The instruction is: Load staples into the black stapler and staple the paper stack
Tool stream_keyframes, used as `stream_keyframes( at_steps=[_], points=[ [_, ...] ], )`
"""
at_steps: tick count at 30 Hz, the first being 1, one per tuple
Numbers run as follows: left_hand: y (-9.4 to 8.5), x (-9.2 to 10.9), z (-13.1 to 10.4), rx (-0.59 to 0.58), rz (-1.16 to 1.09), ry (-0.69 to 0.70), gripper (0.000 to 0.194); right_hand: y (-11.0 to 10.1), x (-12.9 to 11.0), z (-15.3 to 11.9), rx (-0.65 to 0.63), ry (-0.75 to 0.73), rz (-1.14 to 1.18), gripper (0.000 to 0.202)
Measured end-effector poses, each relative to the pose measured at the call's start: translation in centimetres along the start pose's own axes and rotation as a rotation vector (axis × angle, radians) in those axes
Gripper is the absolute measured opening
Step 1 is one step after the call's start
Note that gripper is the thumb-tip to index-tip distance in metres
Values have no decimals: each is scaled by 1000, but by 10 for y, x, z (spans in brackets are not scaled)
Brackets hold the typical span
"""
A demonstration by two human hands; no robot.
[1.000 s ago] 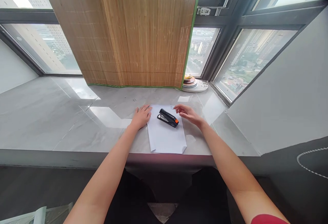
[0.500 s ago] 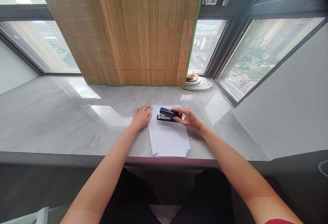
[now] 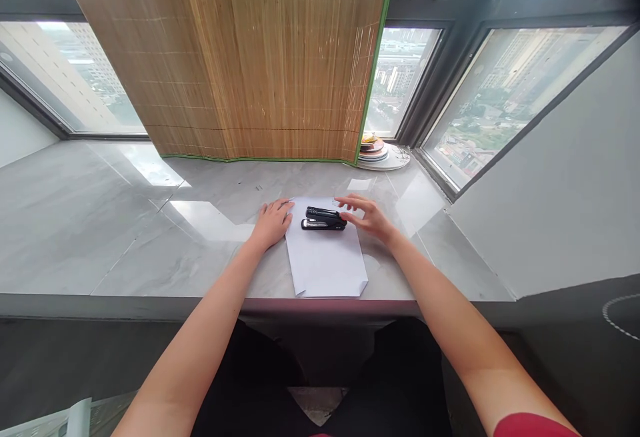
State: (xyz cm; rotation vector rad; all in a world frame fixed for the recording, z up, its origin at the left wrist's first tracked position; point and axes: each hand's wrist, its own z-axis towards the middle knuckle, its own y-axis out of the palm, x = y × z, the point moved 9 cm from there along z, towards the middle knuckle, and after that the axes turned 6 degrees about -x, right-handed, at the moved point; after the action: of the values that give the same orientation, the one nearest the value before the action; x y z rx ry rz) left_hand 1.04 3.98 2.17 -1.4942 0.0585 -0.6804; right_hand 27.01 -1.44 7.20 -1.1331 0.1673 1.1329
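Note:
A black stapler (image 3: 324, 218) rests crosswise on the upper part of white paper (image 3: 327, 267), its silver front end facing left. The paper's two near corners are folded. My right hand (image 3: 369, 216) hovers at the stapler's right end, its fingers apart from the thumb. The thumb is close to the stapler's rear; whether it touches is unclear. At the paper's upper left edge, my left hand (image 3: 274, 220) lies flat with fingers stretched forward, the fingertips by the sheet's edge.
Grey marble-like sill (image 3: 210, 260) supports the paper near its front edge. A bamboo blind (image 3: 260, 64) hangs down behind it. Stacked plates (image 3: 375, 150) stand at the back right, beside the window corner. A white wall (image 3: 540, 170) bounds the right side.
My right hand has loosened from the stapler, which now lies on the paper. My left hand stays at the paper's left edge. The whole view has shifted slightly.

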Motion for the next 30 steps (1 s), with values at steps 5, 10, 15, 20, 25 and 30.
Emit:
stream_keyframes(
  at_steps=[5,10,15,20,25,30],
  points=[
    [0,-2,-1,-45,-45,-19,47,-16,-3,-6,63,44,25,28],
    [1,-4,-1,-41,-72,-27,46,-5,-7,-5,-32,46,59,27],
    [-2,-8,0,8,-166,-44,48,-1,6,-5,-6,97,77,33],
    [-12,-23,1,115,-445,-108,39,2,15,-5,-20,129,99,37],
    [-21,-35,-3,242,-690,-152,30,1,12,-7,-33,151,58,35],
    [-39,-32,-9,384,-870,-101,22,-1,13,-3,2,204,127,33]
  ],
)
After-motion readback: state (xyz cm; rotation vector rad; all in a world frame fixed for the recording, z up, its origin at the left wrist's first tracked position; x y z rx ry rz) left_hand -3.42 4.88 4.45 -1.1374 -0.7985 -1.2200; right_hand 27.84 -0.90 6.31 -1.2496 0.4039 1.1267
